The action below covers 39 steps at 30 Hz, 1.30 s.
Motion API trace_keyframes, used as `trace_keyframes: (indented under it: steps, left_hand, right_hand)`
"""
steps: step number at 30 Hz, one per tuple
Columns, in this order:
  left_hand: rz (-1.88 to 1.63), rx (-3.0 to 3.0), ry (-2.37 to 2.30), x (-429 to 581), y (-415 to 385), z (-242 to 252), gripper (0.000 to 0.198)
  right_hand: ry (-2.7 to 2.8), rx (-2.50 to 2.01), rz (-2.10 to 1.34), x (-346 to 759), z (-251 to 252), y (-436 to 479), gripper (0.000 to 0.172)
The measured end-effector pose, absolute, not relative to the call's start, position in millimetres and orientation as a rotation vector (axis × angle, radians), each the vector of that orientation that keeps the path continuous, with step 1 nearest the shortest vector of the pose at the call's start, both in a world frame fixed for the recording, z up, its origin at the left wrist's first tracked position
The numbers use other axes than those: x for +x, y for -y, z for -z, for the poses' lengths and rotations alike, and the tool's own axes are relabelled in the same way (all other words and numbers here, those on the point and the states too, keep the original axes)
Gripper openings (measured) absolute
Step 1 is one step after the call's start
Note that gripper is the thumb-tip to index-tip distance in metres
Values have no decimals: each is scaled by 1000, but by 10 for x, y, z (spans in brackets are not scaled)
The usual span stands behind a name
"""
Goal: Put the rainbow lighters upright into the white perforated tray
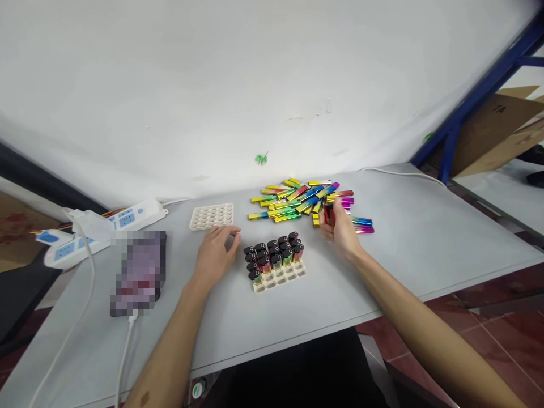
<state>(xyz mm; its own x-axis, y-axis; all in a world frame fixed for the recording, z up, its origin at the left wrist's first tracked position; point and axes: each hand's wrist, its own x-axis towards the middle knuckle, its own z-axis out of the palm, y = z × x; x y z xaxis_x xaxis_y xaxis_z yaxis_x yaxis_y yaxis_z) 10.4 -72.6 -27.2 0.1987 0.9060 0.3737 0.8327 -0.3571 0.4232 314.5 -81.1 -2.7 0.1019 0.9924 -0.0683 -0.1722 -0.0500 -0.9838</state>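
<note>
A pile of shiny rainbow-coloured lighters (297,199) lies at the back of the grey table (425,238). My right hand (340,229) is at the pile's near right edge, fingers closed round a red lighter (328,214). In front of the pile a cream tray (284,276) holds several upright lighters with black caps (274,252); its front row of holes shows bare. My left hand (215,255) rests flat on the table just left of that tray, fingers loosely spread and holding nothing.
A second cream tray (211,216) with bare holes lies behind my left hand. A phone (139,272) on a white cable lies at the left, with white power strips (106,224) behind it. A white wall rises behind; blue racking and cardboard (488,122) stand right.
</note>
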Motion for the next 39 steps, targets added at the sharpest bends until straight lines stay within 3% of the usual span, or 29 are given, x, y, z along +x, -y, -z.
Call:
trace_keyframes:
  steps: [10, 19, 27, 39]
  left_hand:
    - [-845, 2309, -1720, 91, 703, 283, 21]
    - [-845, 2303, -1718, 102, 702, 286, 21]
    - [-847, 2294, -1720, 97, 703, 288, 21]
    - [-854, 2296, -1715, 89, 702, 291, 21]
  right_hand:
    - [844, -1162, -1413, 3180, 9, 775, 50]
    - [895, -1193, -1406, 3155, 19, 781, 57]
    - [934, -1222, -1357, 3156, 65, 772, 50]
    - [1027, -1277, -1285, 3153, 116, 773, 63]
